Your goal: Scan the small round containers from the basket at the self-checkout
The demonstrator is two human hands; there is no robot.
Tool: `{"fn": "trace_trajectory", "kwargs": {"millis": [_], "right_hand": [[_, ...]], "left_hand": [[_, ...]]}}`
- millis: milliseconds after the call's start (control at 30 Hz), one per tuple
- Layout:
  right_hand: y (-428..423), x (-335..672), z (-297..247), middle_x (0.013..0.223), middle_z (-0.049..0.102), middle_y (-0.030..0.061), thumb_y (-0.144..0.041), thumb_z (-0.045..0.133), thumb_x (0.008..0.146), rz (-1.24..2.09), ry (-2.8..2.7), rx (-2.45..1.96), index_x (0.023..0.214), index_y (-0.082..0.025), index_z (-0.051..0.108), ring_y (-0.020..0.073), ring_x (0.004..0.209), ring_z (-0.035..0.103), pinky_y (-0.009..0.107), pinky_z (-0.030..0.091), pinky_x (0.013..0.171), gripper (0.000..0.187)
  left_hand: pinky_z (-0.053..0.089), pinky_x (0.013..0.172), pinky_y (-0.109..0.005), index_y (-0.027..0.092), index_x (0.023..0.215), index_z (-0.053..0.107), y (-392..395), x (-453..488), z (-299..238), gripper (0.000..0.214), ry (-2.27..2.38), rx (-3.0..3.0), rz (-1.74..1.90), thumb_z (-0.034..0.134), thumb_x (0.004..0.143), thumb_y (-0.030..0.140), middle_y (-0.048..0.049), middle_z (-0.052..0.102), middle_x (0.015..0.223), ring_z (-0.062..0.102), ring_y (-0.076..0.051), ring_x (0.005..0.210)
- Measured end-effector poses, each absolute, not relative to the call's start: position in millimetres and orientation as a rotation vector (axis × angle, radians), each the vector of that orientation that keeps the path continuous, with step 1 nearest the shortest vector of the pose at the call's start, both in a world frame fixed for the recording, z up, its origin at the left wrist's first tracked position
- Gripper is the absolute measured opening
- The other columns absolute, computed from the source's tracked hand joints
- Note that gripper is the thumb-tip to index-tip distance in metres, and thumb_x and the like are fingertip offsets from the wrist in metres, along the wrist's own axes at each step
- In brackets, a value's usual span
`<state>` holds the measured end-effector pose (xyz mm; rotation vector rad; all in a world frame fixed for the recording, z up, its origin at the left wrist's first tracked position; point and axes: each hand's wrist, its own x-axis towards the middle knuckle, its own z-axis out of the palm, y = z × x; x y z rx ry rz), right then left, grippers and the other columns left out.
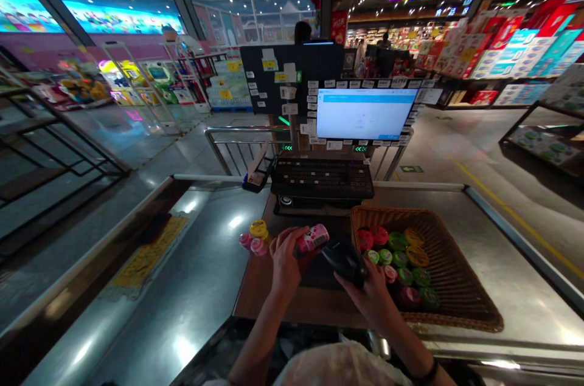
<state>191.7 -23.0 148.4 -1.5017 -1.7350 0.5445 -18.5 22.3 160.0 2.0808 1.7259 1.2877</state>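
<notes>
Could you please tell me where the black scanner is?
In the head view, the black scanner is in the right hand, between the pink container and the wicker basket.

Left hand [286, 259] gripping pink barcoded container [314, 237], right hand [373, 290] holding black barcode scanner [343, 259] beside it, wicker basket [460, 279] of lidded containers [400, 259] right, yellow container [258, 228] and pink containers [258, 247] left on tabletop [196, 279], keyboard [322, 177], lit monitor [367, 115] ahead

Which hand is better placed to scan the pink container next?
Right, most likely: the right hand grips the black handheld scanner, its head close to the pink container. The left hand is occupied holding that container up, so it seems better suited to presenting it.
</notes>
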Motion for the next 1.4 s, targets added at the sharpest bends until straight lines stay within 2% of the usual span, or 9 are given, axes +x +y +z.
{"fn": "trace_trajectory", "kwargs": {"millis": [100, 200, 267, 367, 800, 1067, 1400], "right_hand": [[-22.0, 191.9, 149.1, 0.113, 0.071, 0.0074, -0.046, 0.064, 0.087, 0.45, -1.793, -1.52, 0.112, -0.025, 0.066, 0.028, 0.105, 0.064, 0.042, 0.046, 0.088, 0.033], [-22.0, 192.5, 148.3, 0.116, 0.069, 0.0079, -0.045, 0.063, 0.088, 0.384, -1.834, -1.534, 0.116, -0.025, 0.064, 0.0284, 0.107, 0.062, 0.043, 0.045, 0.088, 0.034], [-22.1, 192.6, 148.0, 0.115, 0.069, 0.0078, -0.045, 0.063, 0.089, 0.342, -1.855, -1.543, 0.115, -0.025, 0.064, 0.0284, 0.106, 0.062, 0.043, 0.045, 0.087, 0.033], [-22.0, 192.2, 148.4, 0.113, 0.069, 0.0074, -0.046, 0.064, 0.089, 0.293, -1.88, -1.547, 0.114, -0.026, 0.064, 0.0281, 0.105, 0.062, 0.042, 0.045, 0.086, 0.032], [-22.3, 189.1, 149.2, 0.11, 0.069, 0.0067, -0.047, 0.062, 0.089, 0.285, -1.878, -1.562, 0.11, -0.026, 0.066, 0.0272, 0.101, 0.063, 0.041, 0.044, 0.084, 0.03], [-21.1, 190.0, 151.4, 0.117, 0.067, 0.0065, -0.048, 0.063, 0.089, 0.282, -1.882, -1.562, 0.118, -0.028, 0.064, 0.028, 0.107, 0.06, 0.042, 0.044, 0.087, 0.035], [-19.8, 186.4, 136.6, 0.114, 0.069, 0.0084, -0.05, 0.061, 0.089, 0.236, -1.883, -1.564, 0.114, -0.026, 0.067, 0.0284, 0.105, 0.062, 0.043, 0.045, 0.085, 0.036]], "left_hand": [[0.037, 0.109, -0.047, 0.028, 0.121, 0.065, 24.5, -19.9, 160.3, 0.045, 1.715, 2.095, 1.279, 0.077, 0.078, 0.028, -0.0059, 0.07, 0.121, 0.059, -0.028, 0.119], [0.02, 0.119, -0.055, 0.029, 0.122, 0.064, 26.5, -21.5, 159.2, 0.043, 1.704, 2.136, 1.236, 0.076, 0.081, 0.029, -0.0048, 0.071, 0.121, 0.057, -0.028, 0.124], [0.009, 0.122, -0.058, 0.03, 0.124, 0.063, 27.5, -22.8, 158.2, 0.044, 1.711, 2.158, 1.206, 0.075, 0.082, 0.029, -0.0044, 0.071, 0.122, 0.055, -0.029, 0.128], [0.002, 0.123, -0.059, 0.031, 0.124, 0.063, 28.7, -25.0, 156.8, 0.044, 1.712, 2.187, 1.18, 0.075, 0.082, 0.03, -0.0049, 0.071, 0.124, 0.052, -0.029, 0.132], [0.002, 0.123, -0.061, 0.03, 0.125, 0.063, 29.9, -28.3, 150.6, 0.046, 1.721, 2.24, 1.151, 0.076, 0.082, 0.035, -0.0065, 0.071, 0.123, 0.05, -0.03, 0.135], [0.002, 0.123, -0.062, 0.031, 0.126, 0.063, 30.5, -29.5, 150.2, 0.045, 1.681, 2.238, 1.167, 0.075, 0.083, 0.032, -0.0055, 0.071, 0.124, 0.049, -0.03, 0.136], [0.001, 0.123, -0.062, 0.031, 0.126, 0.063, 32.8, -29.5, 148.7, 0.046, 1.689, 2.23, 1.158, 0.076, 0.081, 0.032, -0.0062, 0.071, 0.123, 0.049, -0.03, 0.136]]}}
